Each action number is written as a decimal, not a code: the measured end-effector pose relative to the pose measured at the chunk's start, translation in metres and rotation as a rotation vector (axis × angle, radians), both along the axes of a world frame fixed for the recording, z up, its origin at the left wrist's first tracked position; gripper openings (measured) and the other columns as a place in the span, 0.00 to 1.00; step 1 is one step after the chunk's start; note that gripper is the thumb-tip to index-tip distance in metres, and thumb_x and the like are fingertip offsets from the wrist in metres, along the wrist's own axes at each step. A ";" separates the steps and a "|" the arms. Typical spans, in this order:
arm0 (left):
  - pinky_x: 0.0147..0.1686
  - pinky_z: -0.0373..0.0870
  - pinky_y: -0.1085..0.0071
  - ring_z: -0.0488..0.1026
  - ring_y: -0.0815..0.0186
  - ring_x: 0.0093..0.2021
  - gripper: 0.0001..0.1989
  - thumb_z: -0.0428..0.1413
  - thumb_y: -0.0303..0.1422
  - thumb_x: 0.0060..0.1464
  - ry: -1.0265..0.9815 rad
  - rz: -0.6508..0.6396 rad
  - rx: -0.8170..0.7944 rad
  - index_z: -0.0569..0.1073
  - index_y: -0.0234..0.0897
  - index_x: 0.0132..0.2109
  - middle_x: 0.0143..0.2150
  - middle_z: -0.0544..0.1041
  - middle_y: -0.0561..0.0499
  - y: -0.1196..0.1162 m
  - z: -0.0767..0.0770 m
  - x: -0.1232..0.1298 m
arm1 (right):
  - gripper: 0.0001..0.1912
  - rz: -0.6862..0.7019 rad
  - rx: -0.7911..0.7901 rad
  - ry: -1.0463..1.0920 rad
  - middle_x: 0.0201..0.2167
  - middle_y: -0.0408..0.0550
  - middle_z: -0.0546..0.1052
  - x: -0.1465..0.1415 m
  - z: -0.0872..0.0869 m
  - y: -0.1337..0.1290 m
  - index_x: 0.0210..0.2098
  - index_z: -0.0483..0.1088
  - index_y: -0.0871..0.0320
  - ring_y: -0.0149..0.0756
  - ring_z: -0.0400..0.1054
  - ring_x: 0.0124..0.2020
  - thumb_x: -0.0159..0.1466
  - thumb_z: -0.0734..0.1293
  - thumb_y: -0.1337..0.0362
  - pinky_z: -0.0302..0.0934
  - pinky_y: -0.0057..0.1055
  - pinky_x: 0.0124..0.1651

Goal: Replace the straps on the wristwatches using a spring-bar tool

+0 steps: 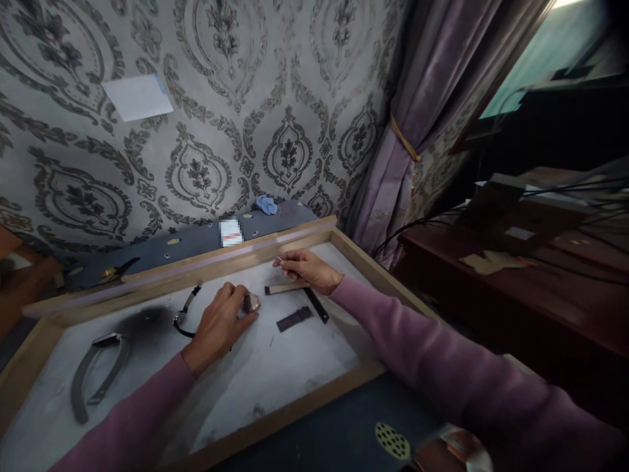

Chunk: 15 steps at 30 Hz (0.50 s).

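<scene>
My left hand is closed round a watch case that has no strap on the side I can see. In a pinch, my right hand holds a small thin metal piece, too small to name. Under the right hand lie a brown watch strap and a black strap. A short dark strap piece rests nearer to me, with a tiny thin pin beside it. Left of my left hand is a watch with a dark strap; farther left lies a grey-strapped watch.
A wooden-framed tray with a white base surrounds these things. Behind it on the dark cloth are a blue crumpled cloth, a small white packet and a dark-bladed tool. A reddish table with cables stands at right.
</scene>
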<state>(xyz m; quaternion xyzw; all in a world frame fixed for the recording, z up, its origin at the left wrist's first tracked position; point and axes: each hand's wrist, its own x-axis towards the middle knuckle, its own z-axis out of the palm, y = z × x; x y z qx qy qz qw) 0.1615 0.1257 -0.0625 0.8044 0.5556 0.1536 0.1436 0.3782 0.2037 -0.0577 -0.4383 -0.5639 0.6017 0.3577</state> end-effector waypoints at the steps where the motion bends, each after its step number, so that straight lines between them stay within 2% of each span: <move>1: 0.40 0.64 0.65 0.67 0.59 0.41 0.05 0.55 0.35 0.54 -0.017 0.000 -0.014 0.67 0.42 0.38 0.38 0.66 0.51 0.001 -0.001 -0.001 | 0.07 -0.005 0.014 -0.018 0.19 0.39 0.64 0.002 0.000 0.001 0.33 0.71 0.62 0.23 0.51 0.17 0.55 0.64 0.66 0.39 0.22 0.18; 6: 0.41 0.63 0.64 0.67 0.58 0.41 0.09 0.55 0.41 0.54 -0.079 0.014 -0.033 0.68 0.42 0.36 0.37 0.68 0.51 0.004 -0.003 -0.002 | 0.07 0.014 0.095 -0.157 0.17 0.37 0.62 0.017 -0.005 0.008 0.32 0.71 0.63 0.24 0.50 0.16 0.55 0.62 0.68 0.42 0.23 0.19; 11: 0.40 0.63 0.64 0.67 0.59 0.41 0.04 0.54 0.35 0.54 -0.111 0.000 -0.055 0.68 0.41 0.37 0.37 0.69 0.51 0.009 -0.006 -0.004 | 0.05 0.084 0.205 -0.333 0.16 0.38 0.62 0.032 -0.014 0.018 0.26 0.72 0.63 0.26 0.53 0.20 0.54 0.64 0.69 0.46 0.24 0.24; 15: 0.37 0.62 0.66 0.67 0.61 0.38 0.03 0.53 0.32 0.53 -0.139 -0.012 -0.099 0.68 0.41 0.38 0.35 0.68 0.52 0.009 -0.003 -0.004 | 0.04 0.164 0.290 -0.462 0.18 0.38 0.65 0.030 -0.015 0.015 0.27 0.72 0.63 0.27 0.56 0.22 0.56 0.66 0.68 0.48 0.25 0.26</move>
